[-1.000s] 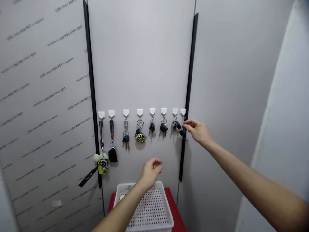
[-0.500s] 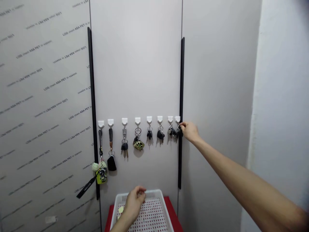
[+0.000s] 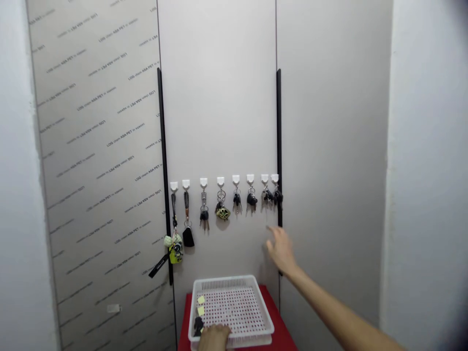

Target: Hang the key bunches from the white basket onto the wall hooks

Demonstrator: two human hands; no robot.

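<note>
A row of white hooks (image 3: pixel 220 182) runs across the pale cupboard door, each with a key bunch hanging from it. The rightmost key bunch (image 3: pixel 278 196) hangs by the black door handle (image 3: pixel 279 146). My right hand (image 3: pixel 281 251) hovers below the hooks with loose, slightly blurred fingers and nothing in it. My left hand (image 3: pixel 215 337) rests at the front edge of the white perforated basket (image 3: pixel 252 282); only its knuckles show. Inside the basket lie yellow tags (image 3: pixel 201 304) and a black key fob (image 3: pixel 198 325), just left of that hand.
The basket stands on a red stool (image 3: pixel 283 326). A film-covered panel (image 3: pixel 95 146) with printed text fills the left. A black strap and green charm (image 3: pixel 171 251) dangle from the leftmost hooks. White walls close in on both sides.
My right hand has left the rightmost key bunch and dropped down below the hooks. My left hand has gone lower, to the basket's front edge. The view has pulled back.
</note>
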